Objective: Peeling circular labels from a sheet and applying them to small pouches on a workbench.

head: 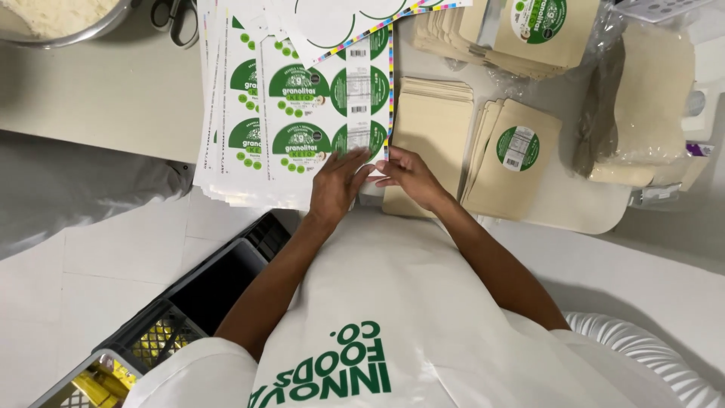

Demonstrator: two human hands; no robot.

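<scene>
Peeling green round sticker (361, 138), white-backed

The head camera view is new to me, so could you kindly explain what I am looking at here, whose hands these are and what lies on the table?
There is no machine here: a person wears one camera on the head, so the single picture looks straight down over a cream apron at that person's own bare arms.

The left hand lies flat on a sheet of green and white round stickers, the top one of a stack. The right hand pinches at that sheet's near right corner; whether a sticker is lifted I cannot tell.

On the white table also lie stacks of plain tan pouches, one tan pouch already bearing a green sticker, more in clear bags, a metal bowl and scissors. A black crate stands on the floor.
</scene>
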